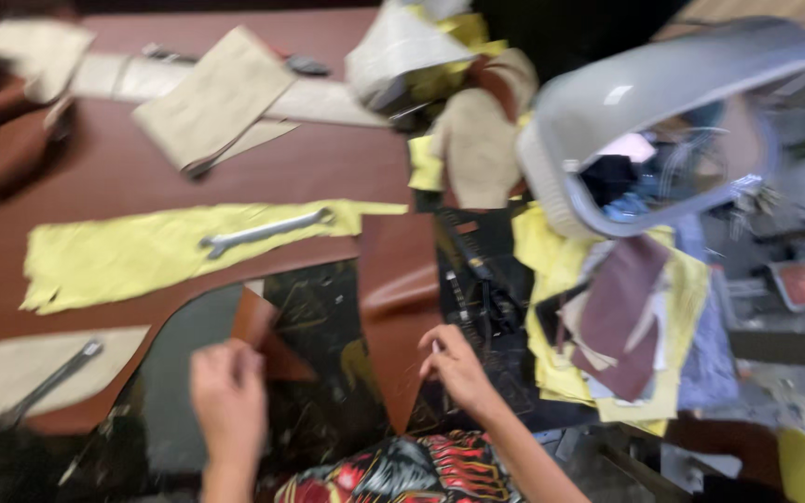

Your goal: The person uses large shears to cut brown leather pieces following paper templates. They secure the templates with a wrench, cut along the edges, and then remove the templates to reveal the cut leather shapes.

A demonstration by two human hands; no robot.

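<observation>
The left hand [228, 391] pinches the lower end of a small brown leather offcut [263, 335], fingers curled on it so the piece stands up off the dark cutting board [328, 317] instead of lying flat. At about three o'clock from it, the right hand [454, 365] grips a thin pale tool, too blurred to name, with its tip set at the edge of a larger brown leather panel [401, 298]. The panel lies on the board with its pointed end toward the person, probably so the edge being worked sits close under the working hand.

That panel is smooth and reddish brown, with a soft sheen across its middle where it bows slightly; it is wide at twelve o'clock and narrows to a point at six. The offcut has the same colour, is roughly triangular, and is partly folded.

At ten o'clock from the hands a yellow sheet [142, 251] lies on the brown table [235, 168], weighted by a metal wrench [263, 231]; a second wrench [48, 382] pins a beige sheet [11, 368] at nine o'clock. Beige pattern pieces [211, 93] lie at eleven. At one o'clock a grey plastic basket [645, 93] is tipped on its side above a heap of yellow and maroon scraps [607, 317].
</observation>
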